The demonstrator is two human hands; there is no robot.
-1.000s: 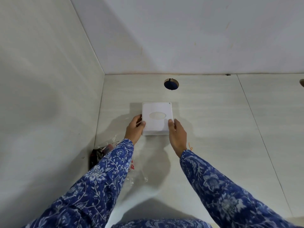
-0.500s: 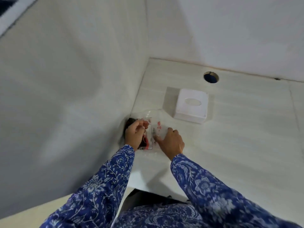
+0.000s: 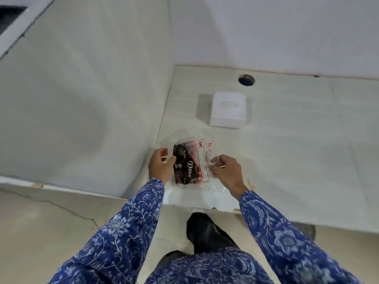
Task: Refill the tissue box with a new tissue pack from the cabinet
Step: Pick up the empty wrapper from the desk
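A clear plastic tissue wrapper (image 3: 192,163) with black, red and white print hangs just above the pale counter (image 3: 297,160), near the left wall. My left hand (image 3: 161,166) pinches its left edge and my right hand (image 3: 225,171) pinches its right edge. The wrapper looks flat and crumpled. Farther back stands the white square tissue box (image 3: 228,109), upright, with an oval slot on top and neither hand touching it.
A round hole (image 3: 246,79) opens in the counter behind the box. A tall pale wall (image 3: 92,99) closes the left side. The counter's front edge (image 3: 205,207) runs just below my hands, with my dark trouser leg (image 3: 205,232) and the floor beneath.
Both hands left the tissue box, moved to the wrapper by the left wall and lifted it. My view pulled back and down from the counter.
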